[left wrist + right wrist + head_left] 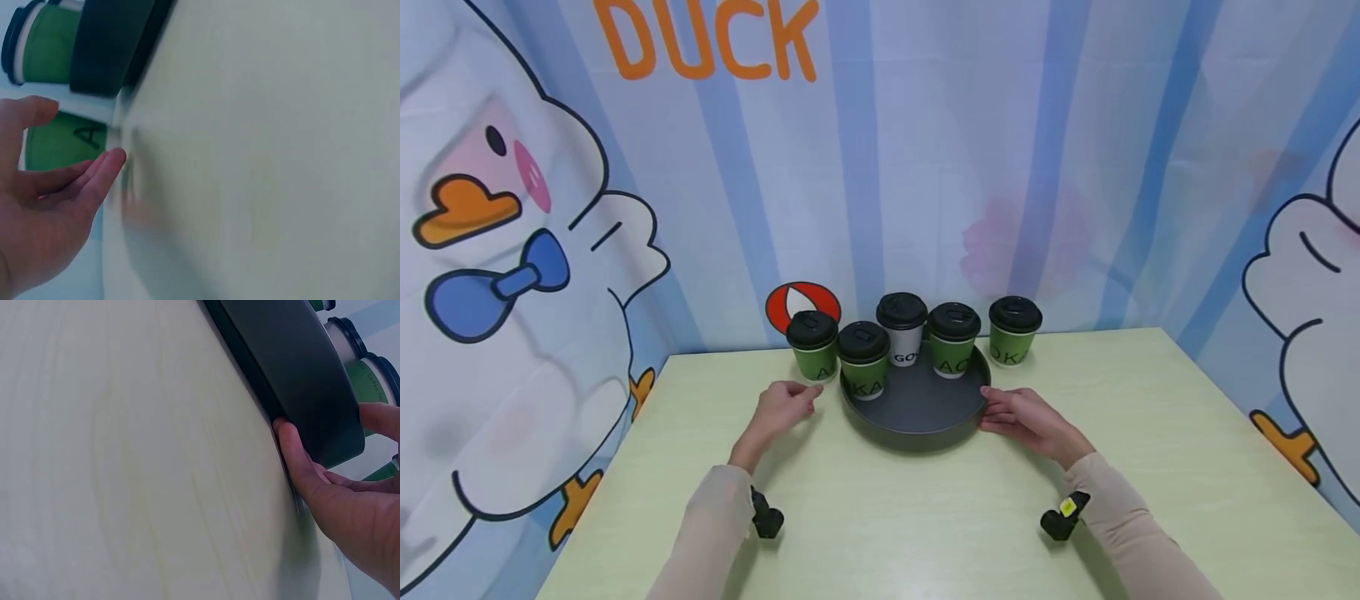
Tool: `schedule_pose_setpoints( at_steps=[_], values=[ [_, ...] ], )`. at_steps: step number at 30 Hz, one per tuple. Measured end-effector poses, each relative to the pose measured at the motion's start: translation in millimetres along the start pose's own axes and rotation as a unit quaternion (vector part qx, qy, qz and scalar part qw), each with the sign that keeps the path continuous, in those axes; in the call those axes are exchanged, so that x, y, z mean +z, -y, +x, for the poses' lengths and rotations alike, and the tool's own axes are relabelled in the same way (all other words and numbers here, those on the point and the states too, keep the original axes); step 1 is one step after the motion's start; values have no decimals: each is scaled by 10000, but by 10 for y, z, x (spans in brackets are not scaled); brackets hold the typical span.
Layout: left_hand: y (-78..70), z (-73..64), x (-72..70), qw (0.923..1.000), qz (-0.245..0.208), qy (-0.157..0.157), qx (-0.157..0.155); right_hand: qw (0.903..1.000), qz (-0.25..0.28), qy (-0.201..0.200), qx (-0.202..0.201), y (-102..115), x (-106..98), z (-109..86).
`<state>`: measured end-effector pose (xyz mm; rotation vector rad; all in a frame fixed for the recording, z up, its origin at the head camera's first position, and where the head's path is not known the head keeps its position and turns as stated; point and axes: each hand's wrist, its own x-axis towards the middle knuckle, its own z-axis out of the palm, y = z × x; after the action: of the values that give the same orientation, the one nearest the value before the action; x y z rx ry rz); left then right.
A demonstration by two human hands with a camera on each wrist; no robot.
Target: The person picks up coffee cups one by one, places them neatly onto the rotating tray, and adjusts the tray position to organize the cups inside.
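Note:
A dark grey round tray (917, 408) bears a green paper cup (863, 371) at its left rim, a white cup (904, 337) at the back and another green cup (953, 350) at the right; all have black lids. My right hand (1026, 423) grips the tray's right side, thumb at the rim and fingers low on its wall, as the right wrist view shows. Left of the tray, my left hand (781, 410) is apart from it, thumb and fingers spread with nothing between them. Just beyond that hand is a green cup marked A (65, 142), standing on the table.
One more lidded green cup (1015, 329) stands on the table behind the tray's right side. The pale wooden table (887, 525) reaches back to a striped curtain (917, 167) with duck drawings. Each wrist wears a small black camera (767, 517).

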<state>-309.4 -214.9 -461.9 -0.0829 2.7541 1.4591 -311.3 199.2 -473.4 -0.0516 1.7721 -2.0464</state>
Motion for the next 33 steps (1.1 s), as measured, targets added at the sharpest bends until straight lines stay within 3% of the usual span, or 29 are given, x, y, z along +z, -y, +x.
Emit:
schedule_pose_setpoints(
  at_steps=[4, 8, 13, 23, 33],
  values=[
    [-13, 85, -234, 9974, 585, -353, 212, 10000, -11, -20, -15, 1, 6, 3],
    [-73, 199, -361, 9951, 451, -667, 571, 10000, -11, -3, -28, 2, 9, -3],
    [-166, 331, -397, 9889, 415, -938, 1071, 10000, -30, 7, -46, 12, 11, -13],
    [-321, 514, -322, 9866, 543, -594, 1417, 10000, -35, 2, -77, -16, 21, 19],
    [-339, 701, -201, 9864, 678, -482, 1415, 10000, 49, -28, -66, -24, 16, 11]
  ],
)
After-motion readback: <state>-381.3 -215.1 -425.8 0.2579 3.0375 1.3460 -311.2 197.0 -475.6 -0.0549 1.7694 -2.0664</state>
